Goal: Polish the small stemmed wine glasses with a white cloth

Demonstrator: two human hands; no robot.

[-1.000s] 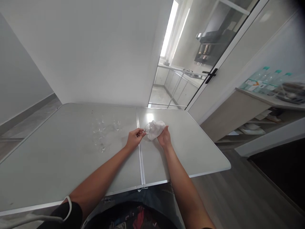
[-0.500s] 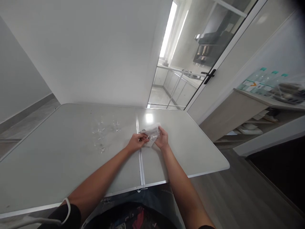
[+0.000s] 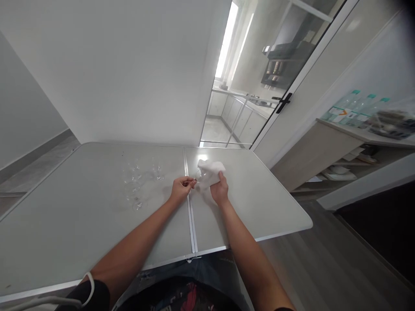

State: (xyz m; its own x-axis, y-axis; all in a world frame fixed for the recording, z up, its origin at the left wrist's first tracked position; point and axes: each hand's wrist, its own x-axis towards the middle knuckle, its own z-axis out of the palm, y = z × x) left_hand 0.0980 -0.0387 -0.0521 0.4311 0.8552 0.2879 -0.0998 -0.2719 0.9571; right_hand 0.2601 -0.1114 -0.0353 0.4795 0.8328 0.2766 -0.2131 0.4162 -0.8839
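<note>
Well, starting leftmost, I have a loose cluster of clear glasses (image 3: 132,188) to the left of both hands, on the pale, faintly glossy worktop (image 3: 81,224). They are thin-walled and rounded, so transparent that their outlines overlap and I cannot count them surely; whether they have had their turn with the cloth (image 3: 214,171) I cannot tell. Next to the right, my left grip (image 3: 180,188) is pinched narrow, thumb and fingertips meeting at the left end of one more clear piece, the held glass (image 3: 200,174). It sits between my two hands, its curved bowl just right of that pinch and partly hidden by the cloth. Below the left grip runs a straight metal seam (image 3: 192,220), smooth and bright. As I judge it, this piece is midway: cloth and bowl are together, and the glass does not stand with the others, so it does not look finished. Right of the bowl, my right grip (image 3: 220,190) is closed on the cloth, thumb uppermost, the soft white material bunched and rounded. Farthest right, well away from that grip, clear bottles (image 3: 359,114) with turquoise caps stand on a flat-sided, wood-toned cabinet (image 3: 333,138)
</note>
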